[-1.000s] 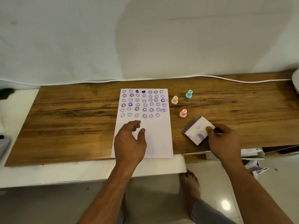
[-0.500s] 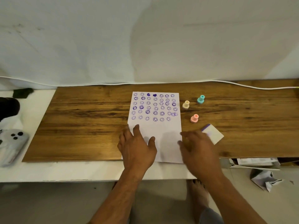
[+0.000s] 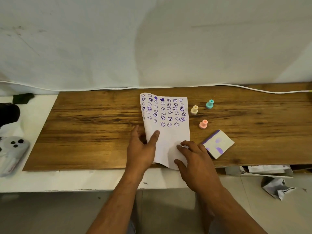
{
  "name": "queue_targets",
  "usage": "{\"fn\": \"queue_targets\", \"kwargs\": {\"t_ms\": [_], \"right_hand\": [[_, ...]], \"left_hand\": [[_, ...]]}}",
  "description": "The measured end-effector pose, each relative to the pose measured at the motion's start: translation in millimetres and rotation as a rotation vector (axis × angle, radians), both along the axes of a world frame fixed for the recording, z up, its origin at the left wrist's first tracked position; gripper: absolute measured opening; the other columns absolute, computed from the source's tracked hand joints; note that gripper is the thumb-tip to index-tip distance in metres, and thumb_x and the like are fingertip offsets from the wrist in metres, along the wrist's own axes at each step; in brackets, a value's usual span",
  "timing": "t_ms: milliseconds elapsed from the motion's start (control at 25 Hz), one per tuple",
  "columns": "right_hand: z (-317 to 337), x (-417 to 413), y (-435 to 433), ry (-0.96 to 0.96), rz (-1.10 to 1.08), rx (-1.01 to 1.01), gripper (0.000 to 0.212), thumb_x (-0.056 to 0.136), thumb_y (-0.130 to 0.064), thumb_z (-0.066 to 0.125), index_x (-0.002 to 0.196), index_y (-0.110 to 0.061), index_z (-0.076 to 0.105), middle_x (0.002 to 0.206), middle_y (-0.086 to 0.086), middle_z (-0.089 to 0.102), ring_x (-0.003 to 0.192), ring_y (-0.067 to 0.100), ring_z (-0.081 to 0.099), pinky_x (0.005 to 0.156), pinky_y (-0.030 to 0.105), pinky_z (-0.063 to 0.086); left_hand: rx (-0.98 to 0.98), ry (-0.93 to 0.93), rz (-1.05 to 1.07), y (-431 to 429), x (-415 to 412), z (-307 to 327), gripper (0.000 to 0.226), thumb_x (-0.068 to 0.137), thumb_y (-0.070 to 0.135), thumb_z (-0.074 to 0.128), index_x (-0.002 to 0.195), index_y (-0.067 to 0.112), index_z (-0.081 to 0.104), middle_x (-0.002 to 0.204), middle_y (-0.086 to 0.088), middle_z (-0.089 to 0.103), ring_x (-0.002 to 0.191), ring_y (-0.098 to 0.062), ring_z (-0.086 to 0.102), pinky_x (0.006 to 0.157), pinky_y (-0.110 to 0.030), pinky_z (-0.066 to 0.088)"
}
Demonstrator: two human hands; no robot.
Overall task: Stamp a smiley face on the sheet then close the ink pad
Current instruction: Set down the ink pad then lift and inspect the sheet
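A white sheet [image 3: 170, 132] with rows of purple smiley stamps lies on the wooden board [image 3: 84, 129]; its left edge is lifted and curled. My left hand [image 3: 141, 149] grips that left edge, thumb on top. My right hand [image 3: 194, 156] presses flat on the sheet's lower right corner. The ink pad [image 3: 218, 144], a white square box with purple smudges and a purple edge, lies shut to the right of my right hand. Three small stamps stand right of the sheet: cream [image 3: 194, 110], teal [image 3: 210, 104] and pink [image 3: 203, 124].
A white cable [image 3: 253, 89] runs along the board's back edge by the wall. A game controller [image 3: 12, 151] lies on the white surface at the left. Crumpled paper [image 3: 276, 188] sits on the floor at the lower right.
My right hand left the ink pad and moved left onto the sheet's lower right corner. My left hand took hold of the sheet's left edge and lifted it.
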State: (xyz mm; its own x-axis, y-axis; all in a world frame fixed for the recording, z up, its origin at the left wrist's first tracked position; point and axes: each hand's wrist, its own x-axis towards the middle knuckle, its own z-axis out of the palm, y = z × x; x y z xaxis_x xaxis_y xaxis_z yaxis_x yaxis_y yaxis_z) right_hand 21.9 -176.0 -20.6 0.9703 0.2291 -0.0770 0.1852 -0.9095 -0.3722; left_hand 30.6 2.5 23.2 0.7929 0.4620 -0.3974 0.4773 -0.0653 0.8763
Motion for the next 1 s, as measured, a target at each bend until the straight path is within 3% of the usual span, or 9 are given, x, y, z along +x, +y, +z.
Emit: {"fn": "queue_targets", "kwargs": {"t_ms": [120, 200, 280, 360, 440, 560, 720, 880, 1000], "right_hand": [[1, 0, 0, 0.018, -0.008, 0.004, 0.053, 0.094, -0.044, 0.067, 0.144, -0.03, 0.057, 0.153, -0.007, 0.05, 0.136, 0.02, 0.043, 0.11, 0.038, 0.043], [2, 1, -1, 0.033, -0.009, 0.021, 0.052, 0.095, -0.043, 0.066, 0.145, -0.032, 0.056, 0.155, -0.008, 0.048, 0.137, 0.019, 0.042, 0.111, 0.038, 0.042], [4, 1, -2, 0.055, 0.007, 0.024, 0.051, 0.097, -0.043, 0.064, 0.146, -0.034, 0.054, 0.157, -0.009, 0.046, 0.139, 0.018, 0.039, 0.112, 0.036, 0.04], [5, 1, -3, 0.065, 0.012, 0.041, 0.05, 0.097, -0.043, 0.063, 0.146, -0.034, 0.054, 0.156, -0.01, 0.046, 0.139, 0.018, 0.039, 0.112, 0.035, 0.04], [9, 1, -1, 0.079, -0.055, 0.111, 0.051, 0.096, -0.042, 0.065, 0.145, -0.034, 0.054, 0.154, -0.01, 0.048, 0.138, 0.017, 0.042, 0.109, 0.035, 0.043], [20, 6, 1, 0.117, -0.275, 0.309, 0.052, 0.095, -0.04, 0.068, 0.145, -0.032, 0.052, 0.146, -0.009, 0.054, 0.128, 0.018, 0.055, 0.1, 0.037, 0.052], [28, 19, -10, 0.212, -0.516, 0.732, 0.039, 0.094, -0.035, 0.071, 0.131, -0.026, 0.065, 0.123, -0.009, 0.07, 0.106, 0.013, 0.066, 0.082, 0.03, 0.058], [33, 23, -19, 0.266, -0.631, 0.978, 0.007, 0.089, -0.023, 0.078, 0.093, -0.028, 0.075, 0.097, -0.006, 0.077, 0.093, 0.013, 0.071, 0.076, 0.028, 0.056], [34, 24, -19, 0.259, -0.642, 1.033, 0.008, 0.088, -0.018, 0.079, 0.09, -0.025, 0.076, 0.093, -0.005, 0.079, 0.088, 0.013, 0.073, 0.079, 0.03, 0.059]], "left_hand": [[-0.368, 0.014, 0.157, 10, 5, 5, 0.065, 0.082, 0.046, 0.079, 0.139, 0.02, 0.059, 0.119, 0.007, 0.076, 0.105, -0.012, 0.072, 0.088, -0.032, 0.054], [-0.41, 0.014, 0.195, 18, 5, 4, 0.038, 0.083, 0.038, 0.079, 0.116, 0.019, 0.074, 0.105, 0.006, 0.081, 0.096, -0.015, 0.077, 0.084, -0.035, 0.058], [-0.289, 0.026, 0.226, 25, 3, -1, 0.02, 0.084, 0.023, 0.08, 0.103, 0.018, 0.077, 0.1, 0.001, 0.082, 0.088, -0.019, 0.077, 0.08, -0.034, 0.059], [-0.045, 0.046, 0.167, 31, 1, -9, 0.021, 0.087, 0.011, 0.075, 0.106, 0.019, 0.077, 0.104, -0.003, 0.08, 0.087, -0.019, 0.075, 0.082, -0.034, 0.059], [0.008, 0.049, 0.162, 33, 0, -15, 0.027, 0.09, 0.007, 0.07, 0.114, 0.017, 0.076, 0.106, -0.003, 0.079, 0.09, -0.02, 0.074, 0.086, -0.037, 0.059], [-0.179, 0.004, 0.219, 38, 1, -19, 0.024, 0.09, 0.004, 0.07, 0.109, 0.016, 0.077, 0.103, -0.001, 0.08, 0.089, -0.021, 0.075, 0.087, -0.039, 0.06], [-0.407, -0.081, 0.222, 39, 3, -18, 0.023, 0.089, -0.002, 0.068, 0.104, 0.013, 0.077, 0.1, -0.004, 0.081, 0.084, -0.021, 0.074, 0.083, -0.038, 0.06], [-0.431, -0.108, 0.197, 37, 5, -17, 0.021, 0.089, -0.002, 0.069, 0.102, 0.013, 0.077, 0.094, -0.001, 0.082, 0.084, -0.022, 0.074, 0.085, -0.039, 0.06], [-0.391, -0.115, 0.195, 36, 5, -18, 0.02, 0.089, 0.001, 0.07, 0.103, 0.013, 0.078, 0.099, -0.002, 0.082, 0.082, -0.017, 0.076, 0.08, -0.035, 0.06]]}}
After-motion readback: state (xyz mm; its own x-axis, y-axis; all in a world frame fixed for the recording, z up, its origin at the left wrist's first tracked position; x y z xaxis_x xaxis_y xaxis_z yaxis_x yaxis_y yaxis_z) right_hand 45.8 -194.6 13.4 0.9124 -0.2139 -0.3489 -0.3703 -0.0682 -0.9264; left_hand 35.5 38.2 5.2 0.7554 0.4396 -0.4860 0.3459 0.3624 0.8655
